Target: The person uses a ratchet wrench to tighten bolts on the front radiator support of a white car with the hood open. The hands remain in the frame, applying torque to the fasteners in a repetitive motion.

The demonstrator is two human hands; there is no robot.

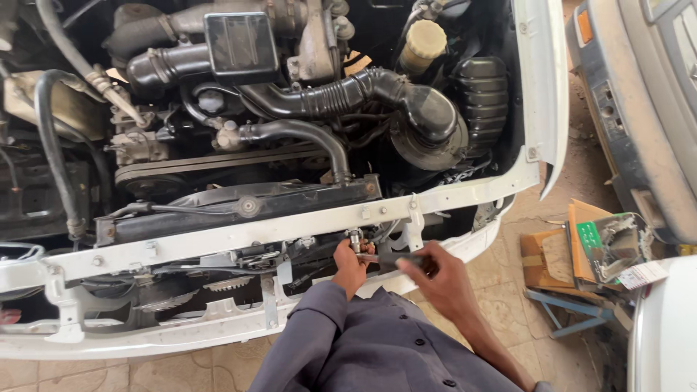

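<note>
From the head view, the left hand (351, 266) pinches a small metal fitting (355, 239) just under the white painted crossbar (239, 236) of the open engine bay. The right hand (433, 274) is clenched around a dark tool handle (398, 259), apparently a screwdriver, its shaft touching the fitting. Ribbed black rubber hoses (341, 94) curve above. The tiled floor (508, 290) right of the bumper lies open.

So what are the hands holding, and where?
The right hand grips the dark handle of a hand tool. The left hand pinches near the tool's tip, by a small metal fitting under the white crossbar.
</note>
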